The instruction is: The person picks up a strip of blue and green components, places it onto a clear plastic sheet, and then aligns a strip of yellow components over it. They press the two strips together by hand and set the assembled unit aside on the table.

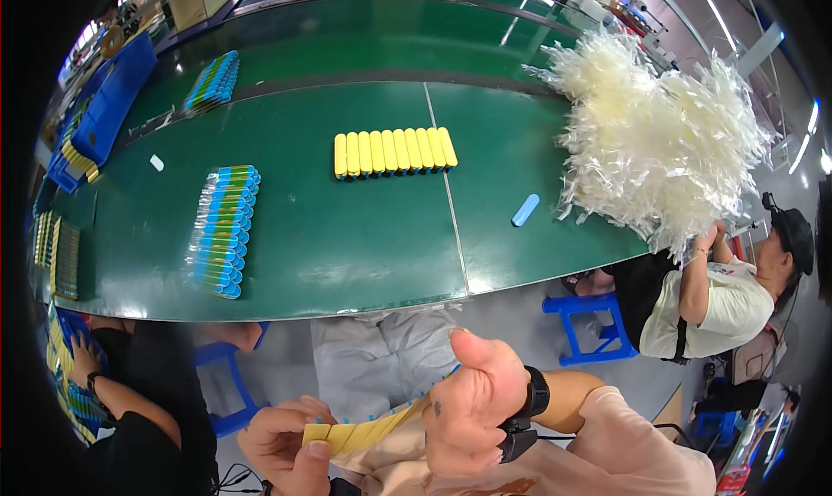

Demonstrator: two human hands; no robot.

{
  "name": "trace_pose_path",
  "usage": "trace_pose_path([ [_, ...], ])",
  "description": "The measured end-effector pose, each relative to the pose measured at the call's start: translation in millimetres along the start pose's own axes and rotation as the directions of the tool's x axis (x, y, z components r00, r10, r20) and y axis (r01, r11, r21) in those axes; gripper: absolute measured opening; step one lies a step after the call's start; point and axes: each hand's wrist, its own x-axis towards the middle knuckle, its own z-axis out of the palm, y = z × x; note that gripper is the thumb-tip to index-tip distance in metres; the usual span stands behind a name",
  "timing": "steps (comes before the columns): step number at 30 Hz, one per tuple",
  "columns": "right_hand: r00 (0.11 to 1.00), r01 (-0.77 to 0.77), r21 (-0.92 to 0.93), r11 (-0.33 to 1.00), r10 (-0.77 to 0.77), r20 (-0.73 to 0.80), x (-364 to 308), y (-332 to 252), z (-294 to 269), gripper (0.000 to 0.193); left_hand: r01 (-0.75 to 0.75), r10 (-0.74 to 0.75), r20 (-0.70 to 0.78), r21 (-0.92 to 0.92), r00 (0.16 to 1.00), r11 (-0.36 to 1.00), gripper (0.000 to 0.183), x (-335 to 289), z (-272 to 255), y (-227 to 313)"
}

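Note:
Above my lap, at the table's near side, I hold a curved row of yellow strip-like pieces with small blue tips along its upper edge. My left hand is closed on the row's left end, thumb on the yellow face. My right hand is curled at the other end with its thumb raised, partly hiding the row. On the table ahead lies a similar row of yellow rounded pieces. Left of it sits a stacked block of blue and green pieces with shiny sides.
A large heap of translucent plastic strips covers the green table's right end. A loose blue piece lies nearby. Farther left are another blue-green stack and a blue bin. Co-workers sit at right and left.

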Motion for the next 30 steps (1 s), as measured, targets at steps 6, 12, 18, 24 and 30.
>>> trace_pose_path([
  [6,0.999,-0.037,0.018,0.999,0.038,-0.025,4,2,2,0.097,-0.001,0.001,-0.009,0.013,1.000,1.000,0.034,-2,-1,4],
  [12,0.999,-0.030,0.029,0.999,0.030,-0.029,3,3,-2,0.097,-0.021,0.021,-0.034,0.018,0.999,1.000,0.036,0,1,4],
  [18,1.000,0.001,0.071,0.997,0.000,-0.013,-4,3,-7,0.102,-0.041,0.042,-0.036,0.005,0.998,0.999,0.040,6,8,4],
  [24,1.000,-0.007,0.075,0.997,0.009,-0.021,-5,6,-10,0.102,-0.041,0.041,-0.039,0.013,0.998,0.999,0.039,6,6,3],
  [30,0.999,-0.015,0.063,0.998,0.017,-0.031,-4,8,-10,0.103,-0.067,0.067,-0.053,0.014,0.996,0.998,0.035,3,5,5],
])
